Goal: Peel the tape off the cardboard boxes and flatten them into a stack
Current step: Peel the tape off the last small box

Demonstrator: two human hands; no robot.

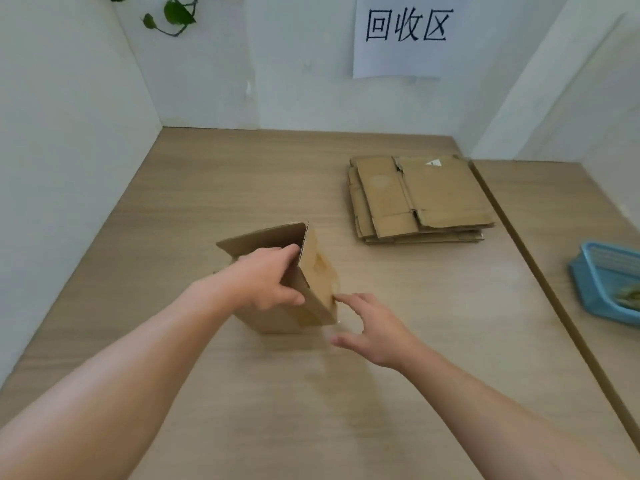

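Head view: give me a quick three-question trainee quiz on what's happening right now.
1. True or false: the left hand grips the upright box at its open end.
2. Pick one: the flattened stack lies A) beyond the box, to its right; B) under the box; C) in the left hand.
3. Fill in: the right hand, fingers spread beside the box, holds ____.
Key: 1 true; 2 A; 3 nothing.

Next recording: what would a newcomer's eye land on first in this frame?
The left hand grips an open cardboard box standing at centre frame, while the right hand reaches for its side, fingers spread. A stack of flattened boxes lies behind to the right, below a paper sign on the wall.
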